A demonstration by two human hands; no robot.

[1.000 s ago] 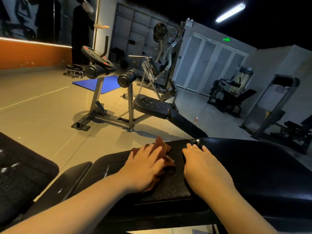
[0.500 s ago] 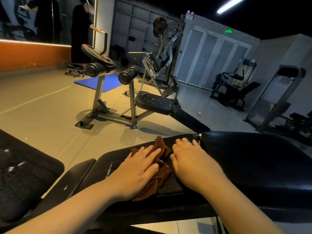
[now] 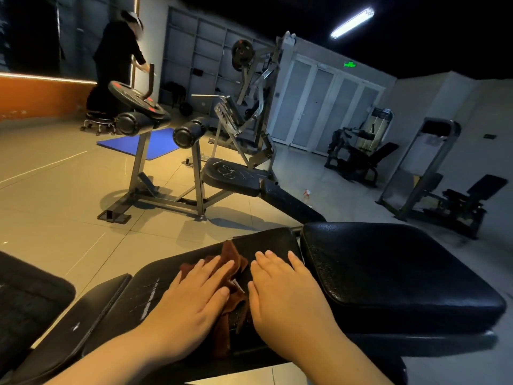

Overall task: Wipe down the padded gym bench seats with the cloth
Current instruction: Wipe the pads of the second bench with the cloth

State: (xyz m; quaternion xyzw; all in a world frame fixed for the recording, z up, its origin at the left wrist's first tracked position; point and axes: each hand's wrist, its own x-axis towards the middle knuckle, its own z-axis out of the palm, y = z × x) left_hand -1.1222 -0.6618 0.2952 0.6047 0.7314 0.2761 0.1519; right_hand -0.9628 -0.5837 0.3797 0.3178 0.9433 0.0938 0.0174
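One crumpled brown cloth (image 3: 231, 252) under left hand (image 3: 191, 304); right hand (image 3: 283, 295) beside; fingers (image 3: 212, 269) straight.

Rust-brown cloth (image 3: 231, 262) on black pebbled bench pad (image 3: 266, 243); blue mat (image 3: 138, 143) on beige tiled floor (image 3: 55, 190).

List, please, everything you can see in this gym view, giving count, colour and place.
Cloth: one, brown, on the near bench pad.
Bench pad: one, black, scuffed, under both hands.
Seat pad: one, black, right of it.
Sit-up bench: one, black on grey frame, mid-floor.
Weight plate: at least one, black with red marks, on that frame.
Mat: one, blue, floor behind.
Spray bottle: one, pale, floor beyond bench.
Person: one, in black, far left.
Machines: two, dark, far right.
Left hand: flat on the cloth.
Right hand: flat on the bench pad beside it.
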